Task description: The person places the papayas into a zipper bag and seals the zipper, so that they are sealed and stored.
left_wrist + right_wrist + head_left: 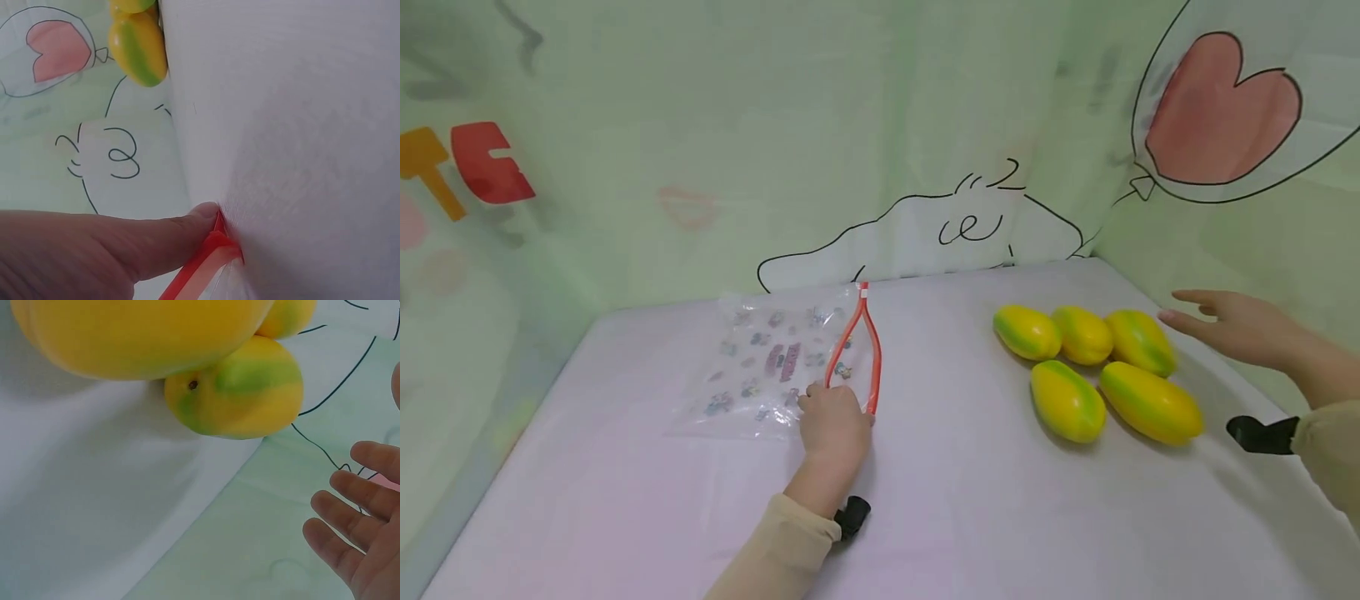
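Note:
My left hand pinches the near end of the red zip edge on a clear plastic zip bag printed with small figures. The bag lies flat on the table, and its two red strips bow apart at the mouth, joined at the far end. In the left wrist view, the thumb presses on the red strip. Off to the right, several mango-like yellow-green fruits sit in a tight cluster. Just beyond them my right hand hovers with fingers extended and holds nothing; the right wrist view shows its spread fingers beside a fruit.
A pale cloth covers the table. Behind it and at the sides hang light green sheets with drawings, including a red heart in a balloon outline. A black wrist camera mount juts out under the right wrist.

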Motion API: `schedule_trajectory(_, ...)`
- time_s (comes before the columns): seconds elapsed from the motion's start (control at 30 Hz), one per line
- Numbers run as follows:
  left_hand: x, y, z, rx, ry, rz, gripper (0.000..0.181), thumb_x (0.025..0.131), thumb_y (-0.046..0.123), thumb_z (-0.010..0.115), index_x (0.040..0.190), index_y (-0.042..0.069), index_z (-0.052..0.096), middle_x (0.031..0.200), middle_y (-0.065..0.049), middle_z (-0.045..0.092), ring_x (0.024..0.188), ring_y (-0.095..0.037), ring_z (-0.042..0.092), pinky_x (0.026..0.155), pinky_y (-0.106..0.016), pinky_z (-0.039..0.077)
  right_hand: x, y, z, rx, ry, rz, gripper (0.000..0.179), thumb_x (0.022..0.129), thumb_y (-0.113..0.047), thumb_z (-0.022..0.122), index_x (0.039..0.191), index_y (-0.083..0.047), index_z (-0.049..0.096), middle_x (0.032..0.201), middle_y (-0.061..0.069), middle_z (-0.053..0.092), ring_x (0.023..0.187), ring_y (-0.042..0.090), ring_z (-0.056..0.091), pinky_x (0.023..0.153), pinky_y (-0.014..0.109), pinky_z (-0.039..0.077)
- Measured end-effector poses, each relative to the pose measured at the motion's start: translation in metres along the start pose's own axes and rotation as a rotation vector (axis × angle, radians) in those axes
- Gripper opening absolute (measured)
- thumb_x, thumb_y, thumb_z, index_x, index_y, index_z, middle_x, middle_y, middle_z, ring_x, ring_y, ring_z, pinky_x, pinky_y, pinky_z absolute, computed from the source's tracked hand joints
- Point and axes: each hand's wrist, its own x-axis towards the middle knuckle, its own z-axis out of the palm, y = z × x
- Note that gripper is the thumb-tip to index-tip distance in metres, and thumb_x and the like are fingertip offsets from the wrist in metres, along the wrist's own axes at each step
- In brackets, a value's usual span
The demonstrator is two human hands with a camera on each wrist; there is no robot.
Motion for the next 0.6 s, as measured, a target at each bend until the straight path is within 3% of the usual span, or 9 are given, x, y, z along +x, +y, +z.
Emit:
schedule_trajectory(0.23,0.000,-0.006,-0.003,-0.009,0.016,0.003,0.043,0.079,0.024,0.088,0.098,-0.010,0.073,0.102,-0.029,0.063,0.096,-0.043,0.061,0.076,-0.049,0.058,0.007,-0.007,0.003,0.035,-0.005,-0.059,0.081,0.107,-0.051,0.043,0.150,0.016,0.028,0.144,0.051,0.033,0.124,0.068,0.040,0.090,0.077,0.043)
schedule_trajectory(0.43,-0.001,-0.002,0.000,0.034,0.017,0.025,0.044,0.080,0.026,0.087,0.099,-0.011,0.073,0.103,-0.028,0.063,0.095,-0.042,0.062,0.076,-0.047,0.058,0.015,-0.008,0.002,-0.013,-0.018,-0.108,0.078,0.105,-0.045,0.051,0.148,0.017,0.031,0.144,0.048,0.036,0.123,0.066,0.045,0.090,0.074,0.046)
schedule_trajectory(0.6,-0.006,0.001,0.003,0.071,0.059,0.067,0.041,0.079,0.024,0.087,0.098,-0.010,0.074,0.104,-0.029,0.064,0.088,-0.039,0.060,0.070,-0.043,0.056,0.031,-0.009,0.004,-0.045,-0.064,-0.150,0.078,0.102,-0.044,0.058,0.149,0.013,0.033,0.141,0.050,0.040,0.123,0.066,0.046,0.090,0.074,0.045)
